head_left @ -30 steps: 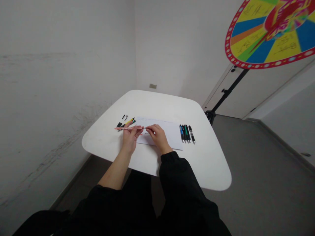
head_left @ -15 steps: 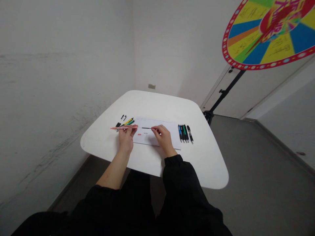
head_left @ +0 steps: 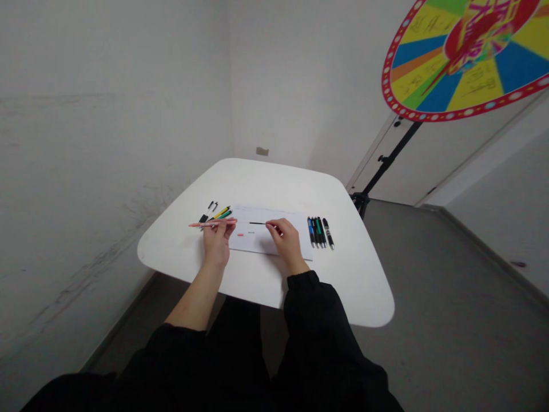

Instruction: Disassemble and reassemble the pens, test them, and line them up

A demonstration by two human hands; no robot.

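Note:
My left hand (head_left: 218, 241) is closed around a pink pen barrel (head_left: 198, 225), which lies nearly level with one end pointing left. Between the thumb and fingers of my right hand (head_left: 285, 239) is a thin dark pen refill (head_left: 256, 223). Its far end points toward the barrel, with a gap between the two. Below them a white paper pad (head_left: 274, 243) lies on the table. On it are a small pink pen piece (head_left: 241, 234) and a small dark piece, perhaps a spring (head_left: 251, 233).
The white table (head_left: 261, 292) stands in a wall corner. Several pens (head_left: 317, 232) are lined up right of the pad. Yellow and green pens (head_left: 223, 214) and black-and-white pens (head_left: 210, 209) lie left. A colourful prize wheel (head_left: 467, 57) on a black stand rises at the right.
My right hand has drawn the refill slightly away from the barrel, and the gap between them is wider. The whole view has shifted a little.

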